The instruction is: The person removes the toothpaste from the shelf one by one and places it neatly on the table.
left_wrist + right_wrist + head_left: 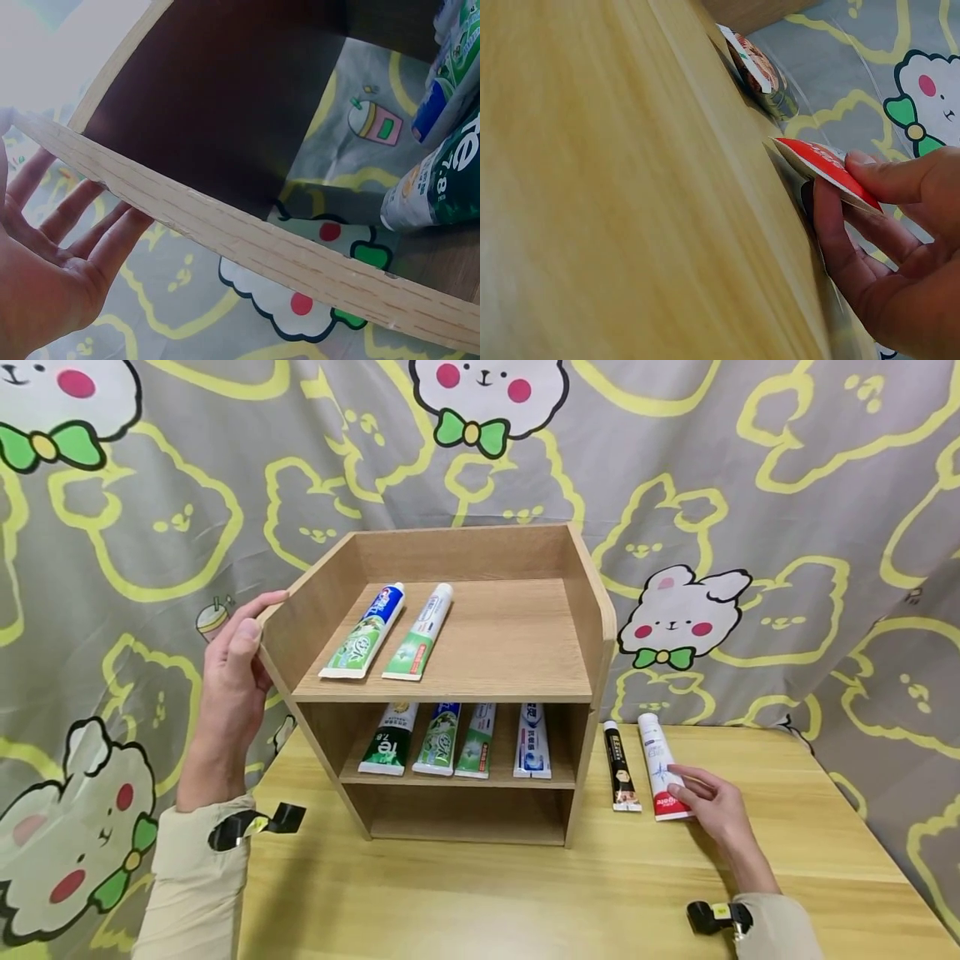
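Black tube [621, 768] between Colgate [657, 758] and shelf [517, 635]

On my feed, a wooden table [510, 902] carries a shelf unit [465, 698] nearer its left edge. Right of that, toward the table's back edge, I see a black tube [621, 772] and, beside it, a red-and-white tube [660, 768], flat end raised. Two tubes [363, 631] lie near the unit's top-left edge.

Grey curtain [247, 452], white and yellow cartoon print, hanging behind yellowish woodgrain table [450, 902].
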A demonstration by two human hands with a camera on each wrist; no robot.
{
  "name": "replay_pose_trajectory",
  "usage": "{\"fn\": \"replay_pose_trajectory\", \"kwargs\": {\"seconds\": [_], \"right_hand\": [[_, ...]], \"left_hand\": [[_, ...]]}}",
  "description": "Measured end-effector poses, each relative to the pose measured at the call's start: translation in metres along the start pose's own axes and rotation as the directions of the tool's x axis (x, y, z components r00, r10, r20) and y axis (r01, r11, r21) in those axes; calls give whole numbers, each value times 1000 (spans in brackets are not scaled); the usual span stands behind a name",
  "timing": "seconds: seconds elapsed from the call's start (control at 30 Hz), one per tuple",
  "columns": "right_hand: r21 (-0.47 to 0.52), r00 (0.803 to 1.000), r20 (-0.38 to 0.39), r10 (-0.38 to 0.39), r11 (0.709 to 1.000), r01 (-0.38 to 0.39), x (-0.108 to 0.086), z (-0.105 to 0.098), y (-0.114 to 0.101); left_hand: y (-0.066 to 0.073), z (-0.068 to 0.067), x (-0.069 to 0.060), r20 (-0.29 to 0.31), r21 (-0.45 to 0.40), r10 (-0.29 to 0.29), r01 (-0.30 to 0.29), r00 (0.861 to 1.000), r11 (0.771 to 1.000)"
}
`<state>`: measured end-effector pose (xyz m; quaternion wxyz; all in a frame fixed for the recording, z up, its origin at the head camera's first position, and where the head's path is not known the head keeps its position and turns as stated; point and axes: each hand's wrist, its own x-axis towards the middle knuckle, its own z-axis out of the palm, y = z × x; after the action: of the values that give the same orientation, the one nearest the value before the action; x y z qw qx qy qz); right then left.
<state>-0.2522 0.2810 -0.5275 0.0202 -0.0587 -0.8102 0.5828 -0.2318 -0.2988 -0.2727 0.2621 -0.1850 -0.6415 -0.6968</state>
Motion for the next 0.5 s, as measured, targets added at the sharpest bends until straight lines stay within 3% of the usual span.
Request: {"fn": "replay_pose_trajectory", "kwargs": {"seconds": [0.23,0.5], "right_hand": [[-20,1000,19,7,1000,-7,0,2,-7],[-146,999,20,-38,988,41,-3,0,-4]], "left_hand": [[0,-1,2,-6,-64,5,-5,1000,998],[-2,0,2,9,-68,-6,7,1000,998]]}}
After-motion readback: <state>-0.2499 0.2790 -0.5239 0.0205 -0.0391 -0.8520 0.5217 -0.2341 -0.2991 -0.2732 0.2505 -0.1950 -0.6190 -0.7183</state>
